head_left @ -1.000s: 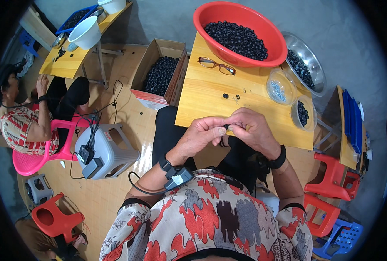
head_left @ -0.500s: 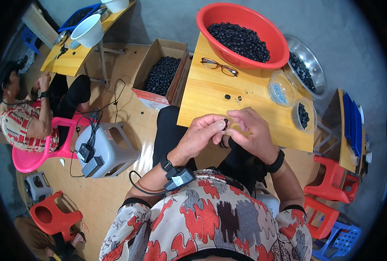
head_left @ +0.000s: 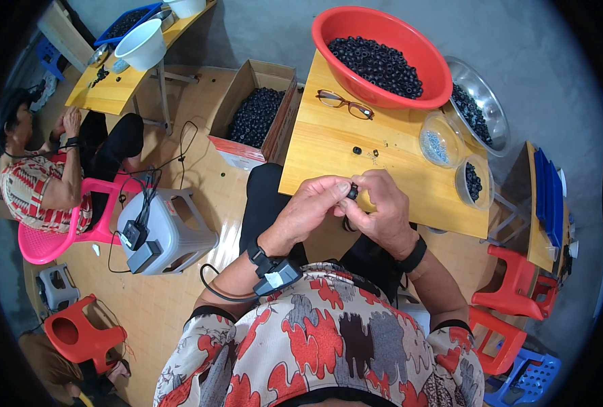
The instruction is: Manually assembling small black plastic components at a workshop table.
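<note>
A small round black part (head_left: 353,191) sits between my fingertips, above the near edge of the wooden table (head_left: 328,156). My left hand (head_left: 309,209) pinches it between thumb and forefinger. On its other side, my right hand (head_left: 385,209) has thumb and curled fingers closed against it. Beyond my hands, a loose black part (head_left: 357,150) lies on the tabletop beside several tiny pieces (head_left: 375,154). To the right stand a clear bowl of small light-blue pieces (head_left: 437,148) and a clear tub of black parts (head_left: 473,182).
A red basin (head_left: 322,34) of black parts, a steel bowl (head_left: 501,136) and glasses (head_left: 344,104) occupy the table. Left of it are a cardboard box (head_left: 240,159) of black parts, a grey stool (head_left: 169,230) with cables, and a seated person (head_left: 50,169). Red stools (head_left: 508,285) stand right.
My right hand has moved in toward the left, its spread fingers now closed on the black part. My left hand keeps its pinch almost in place.
</note>
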Available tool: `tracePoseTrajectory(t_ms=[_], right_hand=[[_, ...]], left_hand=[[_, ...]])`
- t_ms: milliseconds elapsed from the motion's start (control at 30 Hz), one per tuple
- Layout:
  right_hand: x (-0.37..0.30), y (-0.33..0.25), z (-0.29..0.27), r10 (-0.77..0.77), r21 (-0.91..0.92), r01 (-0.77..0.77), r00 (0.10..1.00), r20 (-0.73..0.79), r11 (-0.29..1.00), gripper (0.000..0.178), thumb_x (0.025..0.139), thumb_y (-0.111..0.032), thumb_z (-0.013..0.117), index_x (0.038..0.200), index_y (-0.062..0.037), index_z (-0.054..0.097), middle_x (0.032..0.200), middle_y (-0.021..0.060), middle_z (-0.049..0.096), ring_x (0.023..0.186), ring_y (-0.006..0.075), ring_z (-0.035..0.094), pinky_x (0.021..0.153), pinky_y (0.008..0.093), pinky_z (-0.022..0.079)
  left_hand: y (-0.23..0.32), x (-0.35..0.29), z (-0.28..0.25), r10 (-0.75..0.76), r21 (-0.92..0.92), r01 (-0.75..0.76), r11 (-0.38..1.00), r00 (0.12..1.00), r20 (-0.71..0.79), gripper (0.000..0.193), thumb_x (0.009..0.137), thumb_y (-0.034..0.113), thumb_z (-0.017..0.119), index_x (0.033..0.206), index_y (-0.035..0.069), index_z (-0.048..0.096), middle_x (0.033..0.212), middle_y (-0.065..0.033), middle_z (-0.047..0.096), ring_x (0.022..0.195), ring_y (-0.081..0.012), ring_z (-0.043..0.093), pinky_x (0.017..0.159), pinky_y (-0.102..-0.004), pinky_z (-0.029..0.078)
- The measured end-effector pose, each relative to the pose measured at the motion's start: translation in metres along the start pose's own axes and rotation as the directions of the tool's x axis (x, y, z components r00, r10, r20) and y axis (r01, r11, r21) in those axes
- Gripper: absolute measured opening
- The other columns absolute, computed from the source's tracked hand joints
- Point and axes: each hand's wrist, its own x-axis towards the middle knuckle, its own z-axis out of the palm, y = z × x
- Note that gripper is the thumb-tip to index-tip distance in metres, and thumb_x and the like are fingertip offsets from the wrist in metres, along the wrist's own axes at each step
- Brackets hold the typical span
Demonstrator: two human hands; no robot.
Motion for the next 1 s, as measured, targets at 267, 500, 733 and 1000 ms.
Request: tracePoseTrajectory(t_ms=[267, 500, 733, 1000], right_hand=[[-0.004, 0.001, -0.002, 0.075, 0.014, -0.075, 0.997, 0.011, 0.997, 0.034, 0.065, -0.010, 0.075, 0.093, -0.0031, 0.058, 0.082, 0.0091, 0.058, 0.072, 0.0241, 0.061, 0.061, 0.0315, 0.050], [-0.008, 0.004, -0.003, 0.063, 0.045, -0.064, 0.998, 0.020, 0.997, 0.036, 0.065, -0.009, 0.074, 0.096, -0.0034, 0.058, 0.085, 0.0101, 0.059, 0.074, 0.0252, 0.062, 0.062, 0.0324, 0.051], [-0.002, 0.000, -0.021, 0.091, 0.157, -0.112, 0.987, 0.133, 0.981, 0.037, 0.066, -0.006, 0.073, 0.101, -0.0054, 0.060, 0.087, 0.0105, 0.060, 0.073, 0.0255, 0.061, 0.062, 0.0312, 0.050], [0.004, 0.002, -0.031, 0.203, 0.224, -0.249, 0.956, 0.211, 0.942, 0.013, 0.076, -0.001, 0.065, 0.089, -0.0008, 0.063, 0.078, 0.0085, 0.059, 0.063, 0.0164, 0.059, 0.057, 0.0257, 0.047]], left_hand=[[0.001, 0.000, -0.002, -0.042, -0.058, 0.045, 0.997, 0.998, 0.041, 0.031, 0.094, 0.022, 0.053, 0.116, 0.002, 0.059, 0.090, -0.0011, 0.063, 0.077, -0.0068, 0.057, 0.073, -0.0210, 0.048], [-0.002, 0.001, -0.006, -0.056, -0.134, 0.063, 0.989, 0.997, 0.048, 0.027, 0.091, 0.015, 0.057, 0.114, 0.001, 0.058, 0.092, -0.0043, 0.064, 0.078, -0.0092, 0.062, 0.072, -0.0224, 0.053], [-0.002, 0.001, -0.005, -0.070, -0.205, 0.091, 0.975, 0.991, 0.111, 0.027, 0.089, 0.012, 0.060, 0.113, 0.001, 0.057, 0.091, -0.0045, 0.063, 0.076, -0.0084, 0.062, 0.069, -0.0212, 0.054], [-0.001, 0.000, 0.007, 0.023, 0.021, -0.024, 0.999, 0.999, 0.027, 0.023, 0.087, 0.012, 0.064, 0.107, 0.001, 0.062, 0.083, -0.0014, 0.064, 0.069, -0.0052, 0.058, 0.065, -0.0184, 0.049]])
